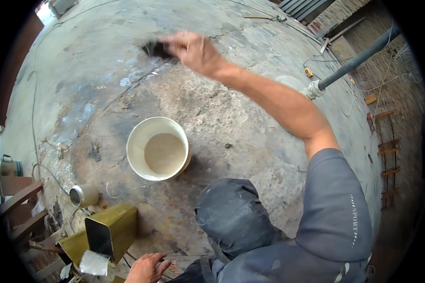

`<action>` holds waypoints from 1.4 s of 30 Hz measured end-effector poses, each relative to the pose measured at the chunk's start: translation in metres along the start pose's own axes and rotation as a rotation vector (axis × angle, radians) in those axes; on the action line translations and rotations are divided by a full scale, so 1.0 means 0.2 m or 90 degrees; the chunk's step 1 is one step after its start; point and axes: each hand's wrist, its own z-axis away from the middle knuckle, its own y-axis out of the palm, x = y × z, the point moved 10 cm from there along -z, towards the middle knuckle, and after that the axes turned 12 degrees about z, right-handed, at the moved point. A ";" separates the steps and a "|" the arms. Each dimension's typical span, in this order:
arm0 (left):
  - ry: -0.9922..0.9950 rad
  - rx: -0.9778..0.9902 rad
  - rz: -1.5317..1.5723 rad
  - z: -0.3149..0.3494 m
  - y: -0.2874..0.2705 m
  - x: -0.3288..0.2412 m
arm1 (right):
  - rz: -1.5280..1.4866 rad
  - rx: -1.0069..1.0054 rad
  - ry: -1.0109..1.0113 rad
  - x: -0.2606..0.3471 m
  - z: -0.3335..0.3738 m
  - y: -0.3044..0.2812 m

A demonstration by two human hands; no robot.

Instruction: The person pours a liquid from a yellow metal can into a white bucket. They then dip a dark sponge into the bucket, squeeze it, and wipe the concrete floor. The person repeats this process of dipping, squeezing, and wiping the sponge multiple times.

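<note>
Out over the floor to the far side, my right hand [188,48] is closed on a dark, blurred lump [157,49]. Motion smears it, so I cannot tell what kind of thing it is or whether it touches the floor. Between that hand and me, a white bucket [134,150] stands on the stained concrete with murky, beige liquid [165,153] in it. My left hand [147,269] is low at the near edge, its fingers apart and holding nothing. Close to it are a yellow square tin [123,226] lying on its side and a crumpled silvery packet [94,262].
A small pale can [86,195] lies on its side left of the bucket. A grey pole [359,60] slants in at the right, its wrapped foot on the floor. Cables cross the floor on both sides. A wooden ladder-like frame [389,151] leans near the brick wall.
</note>
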 end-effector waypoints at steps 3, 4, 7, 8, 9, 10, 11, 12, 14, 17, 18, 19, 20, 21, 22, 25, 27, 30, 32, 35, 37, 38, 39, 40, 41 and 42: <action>0.007 -0.030 0.035 0.03 -0.01 0.02 | -0.002 -0.293 -0.123 0.10 -0.12 -0.44; -0.014 -0.031 0.042 0.05 -0.01 0.04 | -0.035 -0.334 -0.021 0.11 -0.09 -0.55; 0.014 -0.019 0.015 0.00 -0.01 -0.05 | 0.036 -0.363 0.180 -0.22 0.40 -0.43; 0.009 -0.013 0.018 -0.02 -0.01 -0.07 | 0.238 -0.254 0.307 -0.45 0.66 -0.23; 0.008 -0.012 0.019 -0.04 -0.01 -0.08 | 0.258 -0.020 0.137 -0.43 0.96 0.22; 0.014 0.002 0.017 -0.06 -0.02 -0.09 | 0.212 0.212 -0.036 -0.40 1.34 0.65; 0.021 -0.005 -0.003 -0.05 -0.06 -0.07 | 0.129 0.182 -0.065 -0.33 1.70 0.73; 0.004 -0.038 -0.017 -0.03 -0.07 -0.05 | 0.081 0.183 0.018 -0.34 1.59 0.79; -0.037 -0.027 0.004 0.03 -0.01 -0.03 | 0.000 0.233 0.236 -0.31 1.56 0.72; -0.038 -0.014 0.054 0.00 -0.01 -0.03 | 0.002 0.310 0.401 -0.60 1.45 0.69; -0.037 -0.007 0.043 0.01 -0.01 -0.02 | 0.063 0.349 0.381 -0.64 1.47 0.74; -0.031 -0.007 0.034 0.00 -0.01 -0.02 | 0.128 0.385 0.355 -0.72 1.51 0.82; -0.013 -0.014 0.040 -0.01 -0.02 -0.04 | 0.190 0.418 0.322 -0.77 1.51 0.89; -0.005 -0.021 0.042 -0.01 -0.03 -0.05 | 0.195 0.411 0.324 -0.76 1.48 0.93; 0.002 -0.028 0.046 -0.01 -0.03 -0.06 | 0.200 0.403 0.326 -0.73 1.46 0.97; 0.015 -0.035 0.031 -0.01 -0.03 -0.08 | 0.196 0.403 0.366 -0.74 1.44 1.05; -0.010 -0.029 0.019 0.00 -0.03 -0.08 | 0.126 0.446 0.437 -0.78 1.47 1.11; 0.011 -0.033 0.003 0.00 -0.02 -0.04 | 0.013 0.451 0.450 -0.71 1.44 1.07; 0.031 -0.028 -0.005 0.00 0.00 -0.03 | -0.088 0.459 0.458 -0.66 1.33 0.97; 0.053 0.000 -0.014 -0.02 0.03 -0.03 | -0.107 0.265 0.398 -0.62 0.84 0.51; 0.065 0.019 -0.009 -0.03 0.05 -0.02 | -0.028 0.028 0.222 -0.52 0.44 0.09; 0.047 0.009 0.005 -0.02 0.04 -0.01 | -0.049 0.056 0.192 -0.42 0.25 -0.03; 0.035 0.006 0.016 0.00 0.03 -0.01 | 0.034 0.013 0.200 -0.40 0.09 -0.19; 0.010 -0.001 0.034 0.02 0.02 0.00 | 0.032 0.010 0.227 -0.18 -0.03 -0.36; 0.027 0.016 0.025 -0.01 0.03 -0.03 | 0.203 -0.029 0.168 -0.44 -0.09 -0.51; 0.003 0.020 0.033 0.01 0.04 -0.01 | 0.080 -0.324 -0.043 -0.11 -0.14 -0.76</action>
